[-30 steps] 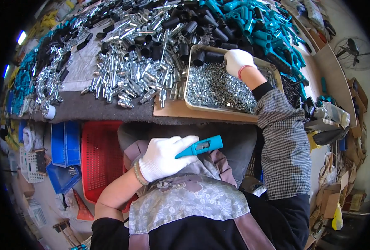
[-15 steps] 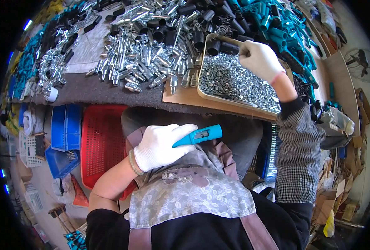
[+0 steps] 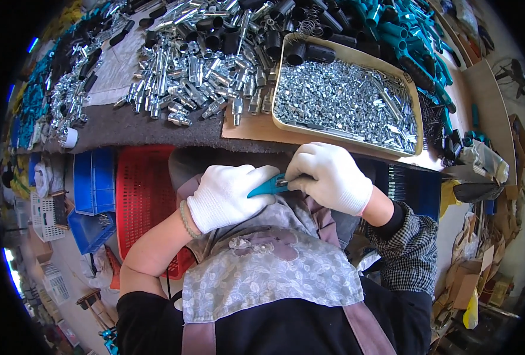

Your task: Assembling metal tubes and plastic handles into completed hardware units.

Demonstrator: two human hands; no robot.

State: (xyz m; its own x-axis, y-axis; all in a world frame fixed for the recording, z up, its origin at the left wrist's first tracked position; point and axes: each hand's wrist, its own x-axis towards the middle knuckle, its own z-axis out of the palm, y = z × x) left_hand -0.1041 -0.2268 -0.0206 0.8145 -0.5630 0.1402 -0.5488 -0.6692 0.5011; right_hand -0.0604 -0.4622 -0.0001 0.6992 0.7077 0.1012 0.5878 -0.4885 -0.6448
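1 L hand (image 3: 230, 198), 1 R hand (image 3: 331, 178), 1 teal pc (image 3: 265, 189) betw. them; 1 tray (image 3: 345, 138), 2 blk tubes (image 3: 296, 54) in it; 1 red basket (image 3: 144, 207); metal fittings (image 3: 200, 89), tray bits (image 3: 333, 89): too many to ct.

Teal tube (image 3: 266, 187): three-o'clock end hidden by right hand (image 3: 330, 177). Teal parts (image 3: 394, 31), one o'clock: cut off by top edge.

- The front of the counter (image 3: 461, 99) is covered by dark grey cloth (image 3: 150, 131).
- A wooden board (image 3: 244, 131) is laid partly beneath a cream-rimmed tray (image 3: 357, 139).
- To the tray's left, silver metal fittings (image 3: 197, 77) are heaped, mixed with black sleeves (image 3: 272, 44).
- Teal handles (image 3: 395, 42) are piled behind the tray, toward the right.
- Farther left, pale fabric (image 3: 105, 74) is spread.
- A white roll (image 3: 68, 138) is set at the front edge.
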